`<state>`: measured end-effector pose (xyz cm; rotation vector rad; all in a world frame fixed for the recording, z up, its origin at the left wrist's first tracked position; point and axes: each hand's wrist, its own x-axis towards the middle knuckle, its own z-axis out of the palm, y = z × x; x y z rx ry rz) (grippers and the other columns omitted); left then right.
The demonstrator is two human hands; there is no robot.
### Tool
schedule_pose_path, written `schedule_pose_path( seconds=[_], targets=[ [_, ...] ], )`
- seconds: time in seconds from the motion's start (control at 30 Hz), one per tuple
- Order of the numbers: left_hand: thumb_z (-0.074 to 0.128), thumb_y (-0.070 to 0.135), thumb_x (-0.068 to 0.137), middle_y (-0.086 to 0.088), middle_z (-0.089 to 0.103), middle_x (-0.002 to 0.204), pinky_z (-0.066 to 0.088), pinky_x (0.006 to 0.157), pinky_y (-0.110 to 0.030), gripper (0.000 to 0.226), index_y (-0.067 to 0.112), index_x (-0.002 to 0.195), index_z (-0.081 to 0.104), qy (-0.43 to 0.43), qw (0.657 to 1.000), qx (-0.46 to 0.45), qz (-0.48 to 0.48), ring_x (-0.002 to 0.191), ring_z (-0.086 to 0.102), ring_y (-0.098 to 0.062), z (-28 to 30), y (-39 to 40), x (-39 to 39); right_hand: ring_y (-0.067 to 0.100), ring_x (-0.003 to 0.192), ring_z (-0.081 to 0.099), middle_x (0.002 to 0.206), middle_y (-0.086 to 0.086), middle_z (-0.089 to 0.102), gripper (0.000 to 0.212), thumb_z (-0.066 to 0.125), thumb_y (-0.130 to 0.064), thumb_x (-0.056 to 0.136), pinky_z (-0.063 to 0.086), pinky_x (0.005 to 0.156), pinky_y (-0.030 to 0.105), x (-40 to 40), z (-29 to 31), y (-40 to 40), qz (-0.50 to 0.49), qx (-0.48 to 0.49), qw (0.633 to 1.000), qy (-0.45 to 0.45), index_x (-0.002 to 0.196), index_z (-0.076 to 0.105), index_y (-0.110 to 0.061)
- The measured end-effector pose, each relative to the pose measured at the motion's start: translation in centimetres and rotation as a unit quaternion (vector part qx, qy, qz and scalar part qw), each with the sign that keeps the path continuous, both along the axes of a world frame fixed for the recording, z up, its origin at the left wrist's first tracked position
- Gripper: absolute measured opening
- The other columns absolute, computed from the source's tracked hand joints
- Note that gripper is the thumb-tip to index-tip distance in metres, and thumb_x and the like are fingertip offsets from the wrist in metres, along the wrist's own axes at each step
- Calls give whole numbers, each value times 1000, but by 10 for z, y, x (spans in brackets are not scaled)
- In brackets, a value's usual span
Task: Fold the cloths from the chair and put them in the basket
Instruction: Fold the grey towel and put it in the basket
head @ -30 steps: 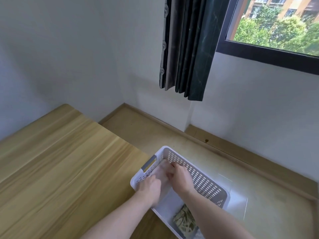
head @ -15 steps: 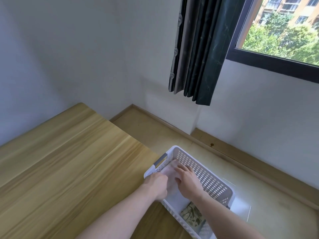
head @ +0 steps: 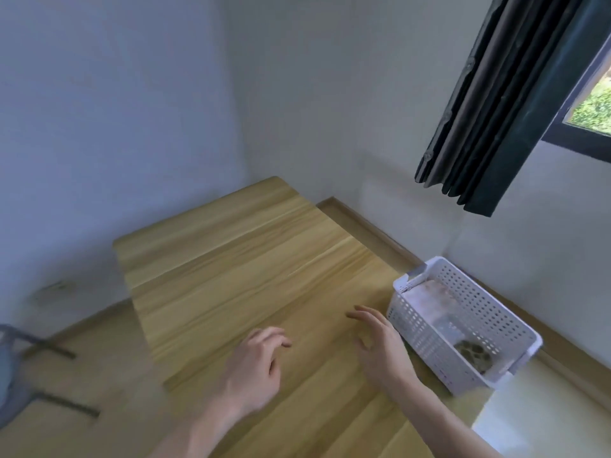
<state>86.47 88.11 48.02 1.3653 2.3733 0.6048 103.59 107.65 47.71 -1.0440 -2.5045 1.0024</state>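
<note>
The basket [head: 463, 328] sits on the floor [head: 545, 421] just right of the counter [head: 248, 276], with two cloths [head: 433, 299] inside. A chair [head: 13, 368] stands far left.

We are looking down on a light wooden table [head: 251, 279] standing in the corner of pale walls [head: 115, 94]. A tan floor [head: 82, 375] is running beneath it, edged by a wooden skirting board [head: 367, 226]. At upper right, a dark curtain [head: 502, 104] is hanging beside a black-framed window [head: 585, 127], and daylight is coming through, showing green foliage outside.
</note>
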Motion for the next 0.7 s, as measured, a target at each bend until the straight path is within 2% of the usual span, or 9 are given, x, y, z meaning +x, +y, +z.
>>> schedule_pose_path(
  seconds=[0.1,0.37,0.5,0.7],
  targets=[
    [57,21,95,20,48,142,36,112,-24,32,34,124,64,9,999,-4,41,134,47,-7,-4,-118,-27,1,136,46,144,-30,47,39,64,-23,96,42,111,26,-42,6,-110,57,-16,998,1,131,64,-41],
    [58,28,96,21,43,147,35,117,-28,37,38,131,58,18,982,-50,179,138,44,-8,5,-416,-86,8,143,42,154,-18,45,46,63,-27,97,33,116,21,-163,16,-380,218,-66,973,-37,142,57,-35],
    [60,26,94,23,44,145,39,112,-27,38,38,130,58,27,971,-51,234,133,46,-6,18,-510,-104,7,144,42,157,-18,42,48,61,-31,99,32,116,22,-202,29,-467,277,-81,956,-54,146,52,-36],
    [62,21,92,22,46,139,40,108,-27,39,34,129,60,2,953,-57,298,128,48,-9,19,-596,-133,6,145,41,156,-17,45,50,62,-31,99,33,119,25,-245,30,-546,316,-93,941,-79,147,51,-36]
  ],
)
